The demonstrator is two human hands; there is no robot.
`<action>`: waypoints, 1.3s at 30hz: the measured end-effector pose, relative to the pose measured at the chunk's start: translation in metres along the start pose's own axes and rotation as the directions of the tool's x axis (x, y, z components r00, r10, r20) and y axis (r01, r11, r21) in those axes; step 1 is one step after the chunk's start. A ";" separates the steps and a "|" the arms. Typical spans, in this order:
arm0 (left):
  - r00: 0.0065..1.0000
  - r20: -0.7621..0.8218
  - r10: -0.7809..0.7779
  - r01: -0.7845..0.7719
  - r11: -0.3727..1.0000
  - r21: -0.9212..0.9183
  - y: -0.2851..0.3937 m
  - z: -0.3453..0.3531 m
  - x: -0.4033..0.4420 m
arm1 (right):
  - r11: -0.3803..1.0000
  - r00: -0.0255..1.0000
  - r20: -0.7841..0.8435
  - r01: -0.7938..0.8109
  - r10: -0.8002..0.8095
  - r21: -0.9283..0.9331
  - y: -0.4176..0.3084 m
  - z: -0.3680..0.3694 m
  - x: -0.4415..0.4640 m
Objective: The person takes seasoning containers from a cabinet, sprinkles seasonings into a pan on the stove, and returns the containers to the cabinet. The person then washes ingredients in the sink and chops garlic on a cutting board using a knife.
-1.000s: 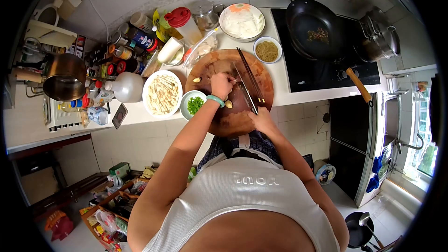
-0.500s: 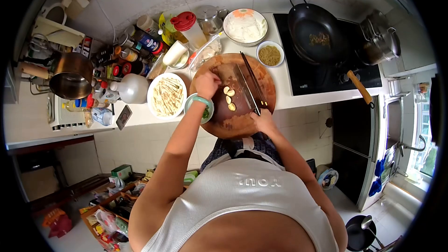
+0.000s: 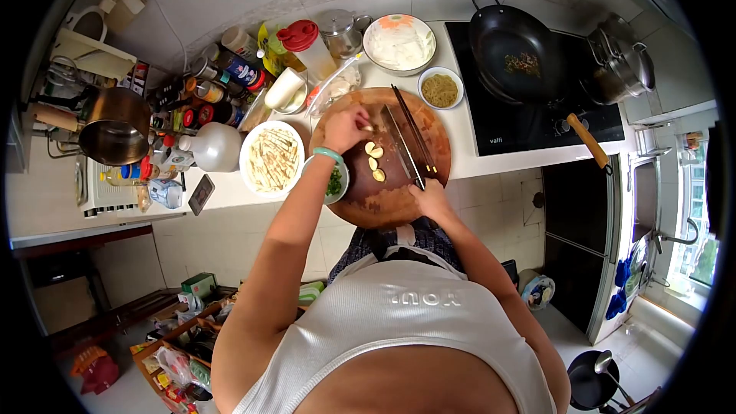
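My right hand (image 3: 432, 199) grips the handle of a kitchen knife (image 3: 405, 146), whose blade lies along a round wooden chopping board (image 3: 349, 203). Over the board's left part, my left hand (image 3: 346, 130) is closed in a pinch; what its fingertips hold is too small to make out. Just below those fingertips several pale garlic cloves (image 3: 373, 163) sit in a short row, left of the blade. A pair of dark chopsticks (image 3: 414, 126) rests on the board to the right of the knife. Partly behind my left wrist is a small bowl of chopped greens (image 3: 335, 182).
A white bowl of pale cut strips (image 3: 271, 159) stands left of the board. Behind it are a bowl with white contents (image 3: 399, 44) and a small bowl of greenish-brown bits (image 3: 440, 90). A black wok (image 3: 515, 54) sits on the cooktop (image 3: 491, 126). Bottles and jars (image 3: 215, 92) crowd the left.
My left hand has moved slightly right and up, nearer the knife blade, fingertips now drawn together above the cloves. My right hand stays on the knife handle. The whole view has shifted slightly.
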State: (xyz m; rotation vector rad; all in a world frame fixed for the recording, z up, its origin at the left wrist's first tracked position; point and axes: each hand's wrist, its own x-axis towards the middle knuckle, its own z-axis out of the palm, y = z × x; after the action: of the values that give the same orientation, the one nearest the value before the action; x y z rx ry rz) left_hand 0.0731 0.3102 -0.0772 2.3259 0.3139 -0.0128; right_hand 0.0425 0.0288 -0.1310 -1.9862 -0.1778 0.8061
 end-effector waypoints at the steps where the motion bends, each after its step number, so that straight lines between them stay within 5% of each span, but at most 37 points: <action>1: 0.996 0.038 0.082 -0.081 0.997 -0.021 0.008 0.007 -0.001 | 1.000 1.000 -0.013 0.002 -0.002 -0.006 -0.003 -0.001 -0.002; 5: 0.977 0.170 0.131 -0.155 0.979 0.132 0.011 0.030 -0.003 | 0.990 0.990 0.013 -0.138 0.138 -0.004 -0.030 -0.008 -0.014; 7: 0.969 0.036 0.243 -0.244 0.969 0.033 -0.010 0.044 -0.003 | 0.994 0.994 0.015 -0.112 0.112 0.000 -0.031 -0.008 -0.016; 14: 0.890 0.172 0.422 -0.455 0.850 0.265 -0.005 0.038 0.000 | 0.995 1.000 0.010 -0.025 0.026 -0.097 -0.044 -0.013 -0.025; 17: 0.883 0.189 0.430 -0.465 0.857 0.221 -0.007 0.037 0.004 | 0.988 1.000 0.024 -0.011 0.015 -0.157 -0.052 -0.017 -0.030; 19: 0.894 0.171 0.414 -0.446 0.857 0.258 -0.003 0.035 0.001 | 0.981 0.987 -0.068 0.135 -0.145 -0.136 -0.042 -0.012 -0.029; 26: 0.929 0.043 0.367 -0.365 0.893 0.263 -0.004 0.043 -0.004 | 0.956 0.974 -0.083 0.190 -0.213 -0.222 -0.043 -0.016 -0.025; 28: 0.931 0.045 0.362 -0.360 0.892 0.274 -0.005 0.045 -0.002 | 0.977 0.972 0.107 -0.213 0.211 0.013 -0.061 -0.027 -0.027; 29: 0.931 0.049 0.361 -0.360 0.888 0.286 -0.007 0.045 -0.002 | 0.977 0.971 0.110 -0.215 0.212 0.015 -0.050 -0.021 -0.022; 33: 0.934 0.051 0.354 -0.355 0.900 0.253 -0.004 0.045 -0.004 | 0.987 0.997 0.035 -0.068 0.074 -0.145 -0.035 -0.011 -0.012; 37: 0.961 0.092 0.262 -0.277 0.879 0.388 0.013 0.032 -0.010 | 0.977 0.999 -0.020 0.037 -0.042 -0.210 -0.043 -0.005 -0.019; 39: 0.991 0.079 0.108 -0.134 0.790 0.599 0.007 0.027 -0.011 | 0.973 0.995 -0.060 0.064 -0.079 -0.221 -0.042 -0.001 -0.023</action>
State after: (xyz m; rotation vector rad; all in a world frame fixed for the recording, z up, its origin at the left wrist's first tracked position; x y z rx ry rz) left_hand 0.0667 0.2845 -0.0899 2.9795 0.1461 -0.1132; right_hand 0.0339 0.0404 -0.0856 -2.1978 -0.3080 0.6947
